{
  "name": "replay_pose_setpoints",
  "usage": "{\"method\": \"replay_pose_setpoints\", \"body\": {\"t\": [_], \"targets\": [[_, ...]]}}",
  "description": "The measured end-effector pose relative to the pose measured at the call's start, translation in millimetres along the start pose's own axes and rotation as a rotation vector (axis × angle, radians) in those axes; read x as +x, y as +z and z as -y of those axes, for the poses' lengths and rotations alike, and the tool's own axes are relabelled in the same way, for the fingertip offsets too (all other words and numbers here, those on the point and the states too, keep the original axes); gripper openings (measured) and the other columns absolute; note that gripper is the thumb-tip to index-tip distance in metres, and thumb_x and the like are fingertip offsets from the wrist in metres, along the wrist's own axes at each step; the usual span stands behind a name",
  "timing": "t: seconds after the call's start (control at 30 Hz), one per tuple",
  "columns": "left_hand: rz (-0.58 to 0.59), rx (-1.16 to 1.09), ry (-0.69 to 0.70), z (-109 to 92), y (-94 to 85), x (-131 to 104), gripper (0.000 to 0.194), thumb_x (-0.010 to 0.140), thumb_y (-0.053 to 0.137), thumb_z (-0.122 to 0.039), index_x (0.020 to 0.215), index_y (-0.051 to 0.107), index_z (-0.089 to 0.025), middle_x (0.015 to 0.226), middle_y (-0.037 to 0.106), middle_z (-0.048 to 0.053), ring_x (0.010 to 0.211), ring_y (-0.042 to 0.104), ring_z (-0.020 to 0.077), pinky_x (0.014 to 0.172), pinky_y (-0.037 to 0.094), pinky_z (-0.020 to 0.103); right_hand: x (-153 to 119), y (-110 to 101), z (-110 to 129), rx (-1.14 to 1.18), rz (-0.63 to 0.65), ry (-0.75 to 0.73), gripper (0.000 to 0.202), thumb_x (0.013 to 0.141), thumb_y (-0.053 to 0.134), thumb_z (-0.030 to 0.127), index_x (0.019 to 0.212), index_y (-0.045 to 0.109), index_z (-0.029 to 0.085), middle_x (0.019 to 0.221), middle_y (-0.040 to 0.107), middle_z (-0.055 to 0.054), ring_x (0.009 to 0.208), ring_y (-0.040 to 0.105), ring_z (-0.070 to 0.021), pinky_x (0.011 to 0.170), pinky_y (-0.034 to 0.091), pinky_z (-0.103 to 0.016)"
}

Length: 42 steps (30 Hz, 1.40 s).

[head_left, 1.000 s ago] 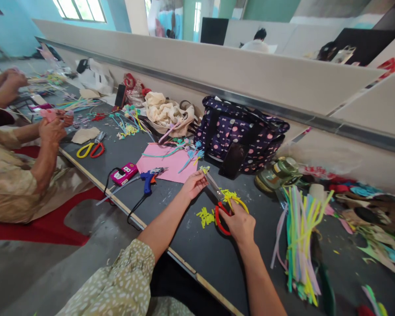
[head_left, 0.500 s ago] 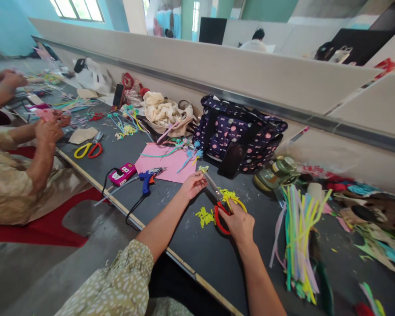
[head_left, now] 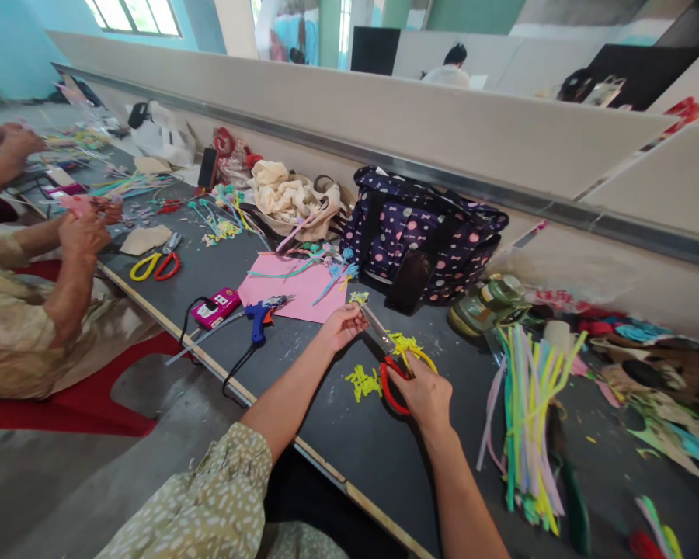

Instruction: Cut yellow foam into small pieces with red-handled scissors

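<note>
Red and yellow handled scissors (head_left: pixel 378 330) are in my right hand (head_left: pixel 429 394), its fingers wrapped round the handles. The blades point up and left to the fingertips of my left hand (head_left: pixel 343 326), which pinch a small pale yellow-green piece (head_left: pixel 359 297) by the blade tips. Small yellow cut pieces (head_left: pixel 363 383) lie on the dark table left of the handles, and more yellow pieces (head_left: pixel 406 344) lie just behind them. A pink sheet (head_left: pixel 303 299) with blue and green flower stems on it is beyond my left hand.
A blue glue gun (head_left: pixel 259 317) and a magenta device (head_left: pixel 216 307) lie to the left. Behind stand a dark patterned bag (head_left: pixel 425 225), a phone (head_left: pixel 411 281) and a glass jar (head_left: pixel 489 304). Coloured strips (head_left: pixel 533 427) lie at right. Another person's hands (head_left: pixel 85 225) work at far left.
</note>
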State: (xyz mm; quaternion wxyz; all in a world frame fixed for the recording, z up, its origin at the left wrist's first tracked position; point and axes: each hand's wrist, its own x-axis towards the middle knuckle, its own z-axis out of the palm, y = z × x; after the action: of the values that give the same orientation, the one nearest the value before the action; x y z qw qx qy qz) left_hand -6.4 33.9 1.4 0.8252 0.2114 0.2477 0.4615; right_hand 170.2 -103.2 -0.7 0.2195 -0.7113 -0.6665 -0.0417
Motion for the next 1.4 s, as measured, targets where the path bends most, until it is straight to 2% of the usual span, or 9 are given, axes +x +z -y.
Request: {"method": "replay_pose_setpoints", "body": {"t": [0.27, 0.47, 0.73, 0.93, 1.07, 1.2, 1.4], "targets": [[0.018, 0.024, 0.007, 0.5, -2.7, 0.9, 0.021, 0.066, 0.073, -0.019, 0.064, 0.052, -0.013, 0.057, 0.049, -0.001, 0.055, 0.048, 0.0081, 0.065, 0.048, 0.027, 1.9, -9.5, 3.3, 0.032, 0.095, 0.034, 0.045, 0.079, 0.048, 0.065, 0.079, 0.064, 0.023, 0.064, 0.063, 0.001, 0.058, 0.056, -0.0127, 0.051, 0.026, -0.023], [0.021, 0.025, 0.007, 0.8, -5.3, 1.2, 0.020, 0.066, 0.073, -0.017, 0.064, 0.053, -0.012, 0.058, 0.049, -0.001, 0.054, 0.047, 0.0077, 0.063, 0.046, 0.026, 1.3, -6.7, 1.1, 0.013, 0.053, 0.010, 0.051, 0.080, 0.042, 0.068, 0.083, 0.065, 0.022, 0.065, 0.064, 0.000, 0.057, 0.056, -0.0129, 0.052, 0.026, -0.023], [0.006, 0.013, -0.014, 1.1, -4.5, 1.7, 0.023, 0.065, 0.073, -0.019, 0.063, 0.051, -0.013, 0.056, 0.045, -0.003, 0.052, 0.045, 0.0070, 0.065, 0.046, 0.027, 1.6, -6.7, 4.0, -0.079, 0.023, -0.047, 0.048, 0.084, 0.040, 0.064, 0.080, 0.062, 0.021, 0.067, 0.065, 0.000, 0.059, 0.057, -0.0121, 0.052, 0.024, -0.024], [0.006, -0.004, -0.011, 0.2, -3.4, 0.6, 0.021, 0.066, 0.072, -0.017, 0.067, 0.051, -0.013, 0.059, 0.047, -0.002, 0.053, 0.045, 0.0063, 0.065, 0.047, 0.026, 0.5, -0.6, 2.7, -0.113, 0.034, -0.027, 0.051, 0.085, 0.037, 0.065, 0.088, 0.064, 0.022, 0.067, 0.066, -0.001, 0.059, 0.057, -0.0133, 0.052, 0.023, -0.024], [0.034, 0.001, -0.012, -1.1, -2.6, 0.0, 0.020, 0.066, 0.071, -0.016, 0.071, 0.052, -0.013, 0.062, 0.048, -0.003, 0.054, 0.044, 0.0052, 0.067, 0.049, 0.026, 4.2, -1.7, 1.6, -0.142, 0.043, 0.079, 0.050, 0.083, 0.040, 0.065, 0.098, 0.065, 0.024, 0.067, 0.066, -0.002, 0.058, 0.057, -0.0145, 0.052, 0.025, -0.025], [-0.002, 0.102, 0.011, -0.2, -2.1, 1.1, 0.020, 0.064, 0.072, -0.019, 0.074, 0.056, -0.013, 0.063, 0.050, -0.003, 0.051, 0.044, 0.0048, 0.066, 0.051, 0.026, 10.3, -13.1, 5.6, -0.200, 0.085, 0.141, 0.046, 0.081, 0.045, 0.064, 0.096, 0.062, 0.024, 0.068, 0.066, -0.001, 0.060, 0.058, -0.0155, 0.052, 0.026, -0.026], [-0.059, 0.420, 0.083, 3.4, 3.4, -0.2, 0.022, 0.065, 0.070, -0.030, 0.073, 0.059, -0.013, 0.060, 0.054, -0.002, 0.049, 0.046, 0.0060, 0.060, 0.048, 0.026, 12.5, -20.5, 8.6, -0.262, 0.082, 0.085, 0.048, 0.085, 0.042, 0.058, 0.106, 0.057, 0.018, 0.090, 0.067, -0.007, 0.073, 0.061, -0.0174, 0.055, 0.031, -0.027]]}}
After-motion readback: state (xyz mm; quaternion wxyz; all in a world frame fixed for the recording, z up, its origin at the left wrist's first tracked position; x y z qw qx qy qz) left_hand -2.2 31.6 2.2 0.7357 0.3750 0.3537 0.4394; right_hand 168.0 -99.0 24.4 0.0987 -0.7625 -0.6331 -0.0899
